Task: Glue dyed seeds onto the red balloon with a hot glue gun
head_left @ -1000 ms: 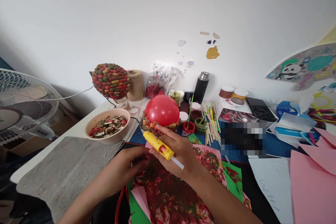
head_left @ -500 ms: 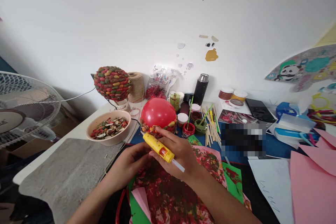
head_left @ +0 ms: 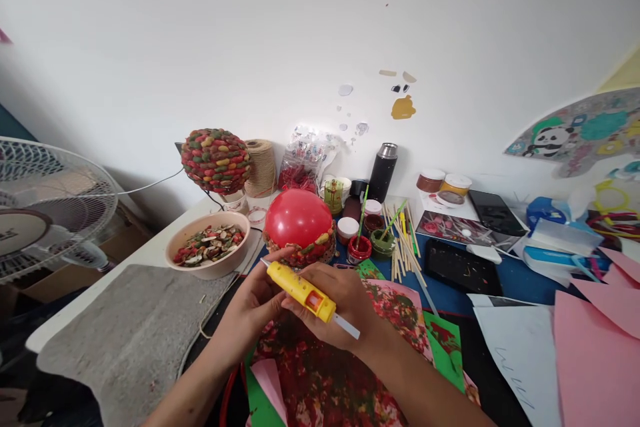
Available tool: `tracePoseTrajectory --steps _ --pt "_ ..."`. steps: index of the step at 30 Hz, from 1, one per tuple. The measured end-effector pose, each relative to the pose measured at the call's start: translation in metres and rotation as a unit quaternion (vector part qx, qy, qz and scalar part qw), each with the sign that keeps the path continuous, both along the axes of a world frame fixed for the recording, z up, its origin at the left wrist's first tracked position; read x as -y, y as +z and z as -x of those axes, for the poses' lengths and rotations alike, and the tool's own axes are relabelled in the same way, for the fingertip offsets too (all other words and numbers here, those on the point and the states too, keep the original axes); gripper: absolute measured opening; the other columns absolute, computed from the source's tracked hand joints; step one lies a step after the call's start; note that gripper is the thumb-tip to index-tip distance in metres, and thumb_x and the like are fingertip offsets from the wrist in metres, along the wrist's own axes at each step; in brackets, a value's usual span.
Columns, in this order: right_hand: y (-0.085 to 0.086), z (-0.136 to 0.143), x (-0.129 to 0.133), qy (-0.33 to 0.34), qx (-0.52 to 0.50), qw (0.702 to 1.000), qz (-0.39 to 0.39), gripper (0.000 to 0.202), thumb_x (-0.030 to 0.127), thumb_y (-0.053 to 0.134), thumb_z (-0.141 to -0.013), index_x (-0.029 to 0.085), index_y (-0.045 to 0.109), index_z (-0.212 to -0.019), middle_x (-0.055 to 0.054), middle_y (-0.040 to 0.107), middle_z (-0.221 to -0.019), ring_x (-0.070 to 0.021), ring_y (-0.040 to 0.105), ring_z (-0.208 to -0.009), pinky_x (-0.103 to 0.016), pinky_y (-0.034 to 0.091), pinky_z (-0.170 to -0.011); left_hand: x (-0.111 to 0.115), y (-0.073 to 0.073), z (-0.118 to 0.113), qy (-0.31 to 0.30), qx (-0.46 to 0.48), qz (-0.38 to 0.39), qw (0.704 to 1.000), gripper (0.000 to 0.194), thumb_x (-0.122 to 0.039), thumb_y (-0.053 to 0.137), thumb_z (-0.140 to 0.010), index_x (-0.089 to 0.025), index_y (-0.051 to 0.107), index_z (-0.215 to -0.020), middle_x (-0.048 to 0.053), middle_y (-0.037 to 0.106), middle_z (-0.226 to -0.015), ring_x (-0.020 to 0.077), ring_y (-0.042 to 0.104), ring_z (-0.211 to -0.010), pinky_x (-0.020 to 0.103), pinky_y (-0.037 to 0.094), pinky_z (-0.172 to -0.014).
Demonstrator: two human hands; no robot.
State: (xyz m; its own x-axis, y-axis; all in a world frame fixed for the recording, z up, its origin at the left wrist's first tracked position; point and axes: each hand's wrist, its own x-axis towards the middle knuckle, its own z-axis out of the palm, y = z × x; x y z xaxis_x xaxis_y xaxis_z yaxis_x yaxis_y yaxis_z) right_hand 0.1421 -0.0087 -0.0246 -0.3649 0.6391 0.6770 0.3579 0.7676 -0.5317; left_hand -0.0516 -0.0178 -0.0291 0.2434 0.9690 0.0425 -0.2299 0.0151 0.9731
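Observation:
A red balloon point(head_left: 298, 219) stands in front of me, its lower part ringed with painted red, brown, green and yellow shell-like pieces point(head_left: 320, 248). In my right hand point(head_left: 345, 290) is a yellow glue gun point(head_left: 300, 288), its nozzle pointing up and left. A clear glue stick point(head_left: 347, 326) pokes out of its back end. My left hand point(head_left: 253, 303) is close behind the nozzle, index finger stretched out against the pieces at the balloon's lower edge. Its thumb lies by the gun; the other fingers are partly hidden. I see nothing held in it.
A bowl point(head_left: 207, 267) of painted shells stands left, before a finished shell-covered ball point(head_left: 216, 160) and twine spool point(head_left: 261, 167). Paint jars point(head_left: 359, 250), sticks point(head_left: 400, 253) and a black flask point(head_left: 383, 172) are behind. Paint-smeared paper point(head_left: 340, 380) lies below; a fan point(head_left: 50, 207) is far left.
My left hand has moved up, its index finger now on the balloon's pieces. My right index finger has drawn back from them; the glue gun has shifted slightly down. The balloon has moved slightly left.

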Motion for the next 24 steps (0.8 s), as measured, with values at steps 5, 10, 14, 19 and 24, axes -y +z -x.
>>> tracePoseTrajectory --steps 5,10,14,19,24 --pt "-0.001 0.000 0.000 -0.007 0.019 1.000 -0.010 0.039 0.058 0.061 -0.110 0.023 0.075 -0.108 -0.009 0.083 -0.092 -0.0247 0.080 -0.079 -0.033 0.060 -0.067 -0.001 -0.013 -0.002 -0.017 0.021 0.045 0.999 0.058 -0.056 0.101 -0.068 -0.017 0.083 -0.107 0.008 0.081 -0.089 0.0179 0.070 -0.070 0.026 0.056 -0.066" --pt "-0.002 0.001 0.001 0.001 0.019 1.000 -0.016 0.040 0.059 0.061 -0.110 0.022 0.076 -0.111 -0.008 0.084 -0.090 -0.0243 0.081 -0.076 -0.033 0.059 -0.065 0.000 -0.023 -0.008 0.062 0.045 0.111 0.991 0.060 -0.056 0.107 -0.052 -0.013 0.081 -0.086 0.001 0.072 -0.064 0.0072 0.048 -0.044 0.019 0.038 -0.046" --pt "0.000 0.002 0.001 0.007 0.009 1.000 0.011 0.040 0.060 0.060 -0.110 0.023 0.077 -0.106 -0.008 0.085 -0.093 -0.0234 0.081 -0.080 -0.032 0.060 -0.067 0.000 -0.015 -0.007 0.084 -0.007 0.093 0.992 0.050 -0.050 0.105 -0.057 -0.015 0.079 -0.081 0.000 0.072 -0.063 0.0098 0.053 -0.044 0.020 0.041 -0.044" --pt "0.005 -0.001 -0.001 -0.002 -0.045 0.998 0.050 0.042 0.060 0.060 -0.110 0.025 0.078 -0.095 -0.007 0.084 -0.090 -0.0233 0.081 -0.082 -0.033 0.063 -0.074 0.003 -0.001 0.001 0.117 -0.098 0.033 0.988 0.039 -0.047 0.097 -0.069 -0.016 0.072 -0.069 -0.001 0.067 -0.053 0.0119 0.056 -0.044 0.021 0.046 -0.045" --pt "0.003 -0.008 -0.006 -0.011 -0.185 0.956 0.227 0.047 0.068 0.067 -0.103 0.024 0.082 -0.098 -0.006 0.083 -0.085 -0.0237 0.081 -0.077 -0.033 0.064 -0.066 0.001 0.017 0.028 0.238 0.021 -0.005 0.971 0.034 -0.040 0.095 -0.073 -0.018 0.070 -0.073 -0.003 0.062 -0.052 0.0114 0.055 -0.042 0.017 0.041 -0.037"
